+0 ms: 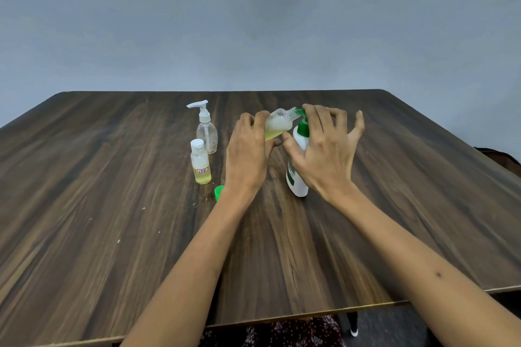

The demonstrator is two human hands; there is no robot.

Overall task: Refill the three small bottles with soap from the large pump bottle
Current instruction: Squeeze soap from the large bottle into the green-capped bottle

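My left hand (248, 149) grips a small clear bottle (277, 124), tilted with its open neck against the green nozzle of the large white pump bottle (296, 175). Yellowish soap and foam lie inside the small bottle. My right hand (324, 149) rests on top of the green pump head (303, 124), fingers spread, thumb beside the bottle's shoulder. A capped small bottle (200, 162) with yellow soap and a red-edged label stands to the left. Behind it stands a clear small pump bottle (207, 132) with a white pump. A green cap (218, 193) lies on the table by my left wrist.
Everything sits on a dark wood-grain table (112, 205) against a grey wall. The table's front edge runs near my forearms, and its right edge slants close to the pump bottle's side. Patterned cloth shows below the front edge.
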